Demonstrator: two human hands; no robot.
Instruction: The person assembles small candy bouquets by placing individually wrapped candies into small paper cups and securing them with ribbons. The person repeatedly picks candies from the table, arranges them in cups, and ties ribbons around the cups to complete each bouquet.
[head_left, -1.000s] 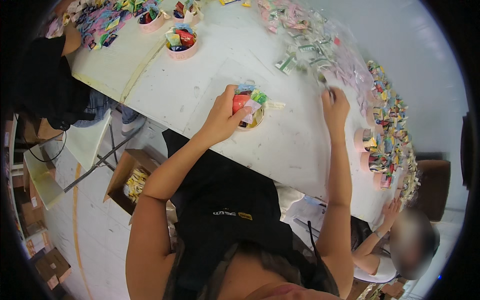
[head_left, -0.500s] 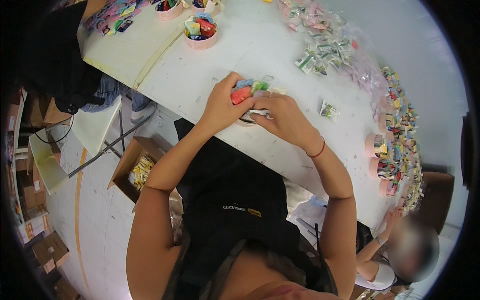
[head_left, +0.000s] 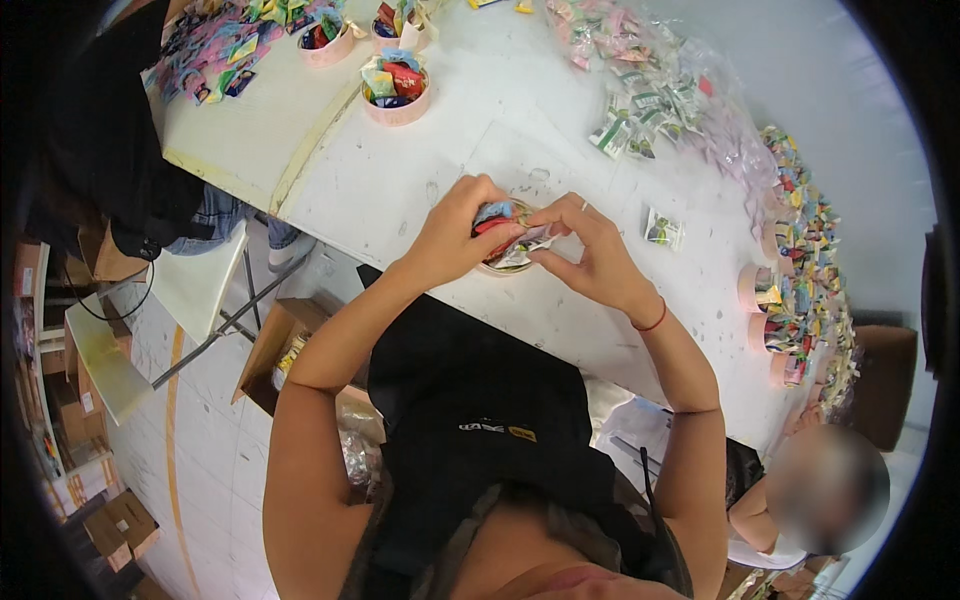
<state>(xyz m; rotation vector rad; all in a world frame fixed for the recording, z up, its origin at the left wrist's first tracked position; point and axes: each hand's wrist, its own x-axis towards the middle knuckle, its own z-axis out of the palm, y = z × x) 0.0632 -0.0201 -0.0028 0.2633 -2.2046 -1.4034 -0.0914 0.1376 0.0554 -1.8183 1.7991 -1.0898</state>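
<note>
At near edge of white table (head_left: 575, 160): tub (head_left: 503, 269), loaded with mixed packets (head_left: 493, 211). Left hand (head_left: 450, 237) curled at tub's left side, gripping packets, thumb laid across red packet (head_left: 484, 226). Right hand (head_left: 592, 258) at tub's right side, thumb and forefinger bent toward pale packet (head_left: 525, 248); grip cannot be told. Right of right hand: single green-white packet (head_left: 662, 228), on table. Farther: filled tubs (head_left: 397, 112) at far left; heap of packets (head_left: 640, 120) at far right.
</note>
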